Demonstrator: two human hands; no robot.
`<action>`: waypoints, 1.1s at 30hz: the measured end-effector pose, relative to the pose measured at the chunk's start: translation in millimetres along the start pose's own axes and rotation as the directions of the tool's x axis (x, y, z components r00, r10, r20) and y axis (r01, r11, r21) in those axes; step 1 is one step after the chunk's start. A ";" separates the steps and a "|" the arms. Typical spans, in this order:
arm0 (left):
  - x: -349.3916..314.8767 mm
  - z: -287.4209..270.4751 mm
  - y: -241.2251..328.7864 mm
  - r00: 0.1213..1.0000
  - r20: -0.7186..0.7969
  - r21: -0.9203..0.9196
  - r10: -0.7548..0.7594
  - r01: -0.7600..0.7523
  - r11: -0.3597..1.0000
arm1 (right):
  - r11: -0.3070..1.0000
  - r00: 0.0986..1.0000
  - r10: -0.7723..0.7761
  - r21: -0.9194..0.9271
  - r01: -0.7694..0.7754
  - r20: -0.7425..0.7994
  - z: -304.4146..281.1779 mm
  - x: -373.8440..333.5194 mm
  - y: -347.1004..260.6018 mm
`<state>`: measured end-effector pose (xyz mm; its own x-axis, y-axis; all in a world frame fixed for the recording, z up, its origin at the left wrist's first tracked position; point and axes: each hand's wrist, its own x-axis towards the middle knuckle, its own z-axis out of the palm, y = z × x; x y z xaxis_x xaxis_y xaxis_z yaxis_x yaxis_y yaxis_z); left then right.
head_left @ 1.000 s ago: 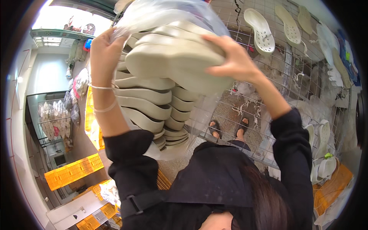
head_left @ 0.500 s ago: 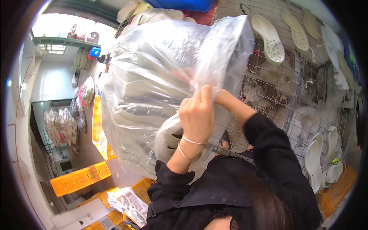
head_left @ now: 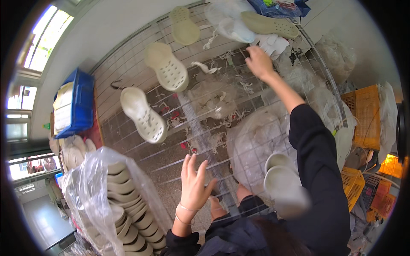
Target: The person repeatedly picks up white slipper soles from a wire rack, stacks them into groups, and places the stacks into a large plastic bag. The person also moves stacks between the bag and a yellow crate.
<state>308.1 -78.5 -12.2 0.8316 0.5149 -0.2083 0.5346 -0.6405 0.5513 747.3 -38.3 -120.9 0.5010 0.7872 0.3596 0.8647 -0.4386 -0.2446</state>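
Observation:
My left hand [head_left: 194, 184], with a bracelet at its wrist, hovers over the wire mesh rack [head_left: 171, 164], fingers apart and holding nothing. My right hand [head_left: 259, 64] reaches to the far side, fingers apart, beside white scraps [head_left: 274, 44] and an olive clog-shaped shoe piece [head_left: 270, 25]. Nothing shows in its grasp. Across the rack lie a cream perforated shoe piece [head_left: 143, 115], a beige one [head_left: 166, 67] and an olive one [head_left: 184, 25]. To the left, a clear plastic bag [head_left: 87, 187] gapes around stacked shoe pieces [head_left: 134, 213].
A blue crate [head_left: 81, 102] stands at the left. Pale shoe pieces [head_left: 282, 181] sit by my right arm. Under the mesh are clear plastic bags [head_left: 260, 136] and scattered trimmings. Orange crates [head_left: 366, 115] stand at the right.
Both hands have let go of the plastic bag. My view has swung right, so the bag now sits at lower left. My right hand has stretched to the rack's far side.

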 end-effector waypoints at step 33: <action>131.2 -97.1 -216.5 0.623 -0.023 -0.982 -0.782 0.133 0.135 | 0.251 0.822 -0.209 0.841 -0.478 0.530 129.1 212.5 -53.8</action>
<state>286.8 183.0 -80.4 0.0963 0.8344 -0.5426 0.0352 0.5420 0.8397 802.8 208.5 -147.6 0.2128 0.9684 -0.1304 -0.0517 -0.1221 -0.9912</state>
